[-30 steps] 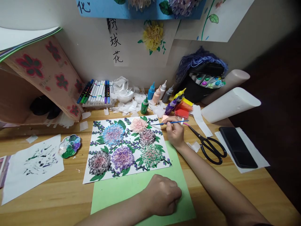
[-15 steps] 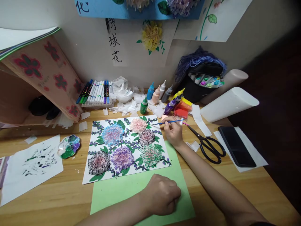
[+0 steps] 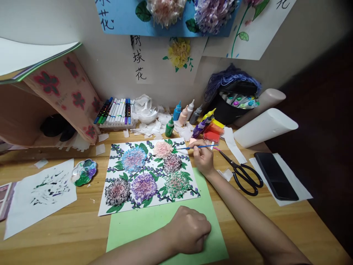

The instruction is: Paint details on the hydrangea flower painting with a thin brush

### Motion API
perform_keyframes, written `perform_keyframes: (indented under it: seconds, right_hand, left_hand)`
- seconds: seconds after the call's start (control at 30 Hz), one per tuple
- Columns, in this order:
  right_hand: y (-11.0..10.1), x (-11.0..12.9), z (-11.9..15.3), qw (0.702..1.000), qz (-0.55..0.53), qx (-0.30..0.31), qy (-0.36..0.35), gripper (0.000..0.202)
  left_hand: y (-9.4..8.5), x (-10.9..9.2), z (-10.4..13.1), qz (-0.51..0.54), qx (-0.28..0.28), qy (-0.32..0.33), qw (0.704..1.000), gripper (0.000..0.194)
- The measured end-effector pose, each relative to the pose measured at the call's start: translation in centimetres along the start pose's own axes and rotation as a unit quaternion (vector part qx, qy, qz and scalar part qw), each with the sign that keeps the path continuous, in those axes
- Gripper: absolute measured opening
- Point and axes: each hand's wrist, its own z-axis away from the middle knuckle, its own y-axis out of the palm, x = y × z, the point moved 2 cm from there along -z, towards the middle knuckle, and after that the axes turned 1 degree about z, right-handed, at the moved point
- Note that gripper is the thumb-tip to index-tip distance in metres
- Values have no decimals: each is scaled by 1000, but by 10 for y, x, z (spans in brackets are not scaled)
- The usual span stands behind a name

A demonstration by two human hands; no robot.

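Observation:
A thin blue paintbrush [image 3: 203,146] is pinched in my right hand [image 3: 203,158], its tip pointing left over the sheet beside the pale pink flower [image 3: 163,149]. The white sheet [image 3: 162,144] carries several raised paper flowers among painted green leaves and purple sprigs. My left hand [image 3: 190,230] rests curled into a fist on the green paper [image 3: 138,228], below the sheet; nothing shows in it. The white sheet overlaps the top of the green paper.
A paint palette [image 3: 84,172] and a paint-marked tissue [image 3: 44,195] lie left. Behind stand paint bottles [image 3: 169,127], markers [image 3: 117,111] and torn tissue [image 3: 146,129]. Black-handled scissors [image 3: 242,173], a phone [image 3: 276,176] and a white roll [image 3: 267,127] are on the right.
The camera view has tilted up slightly, showing more of the wall pictures. Both hands stay nearly where they were, with the brush still in my right hand.

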Motion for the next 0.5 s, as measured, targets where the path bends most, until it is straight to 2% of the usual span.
perform_keyframes:
  seconds: [0.1, 0.3, 0.4, 0.5]
  right_hand:
    - [1, -2, 1, 1000, -4, 2, 18, 17]
    - [-3, -3, 2, 992, -78, -88, 33, 23]
    - [-7, 14, -6, 989, -100, -102, 35, 25]
    - [-2, 46, -18, 988, -142, -49, 41, 24]
  left_hand:
    - [2, 0, 0, -4, 3, -3, 1000, 10]
    - [1, -1, 0, -29, 10, -21, 999, 7]
    - [0, 0, -1, -34, 0, -31, 999, 6]
    - [0, 2, -3, -28, -19, -40, 999, 6]
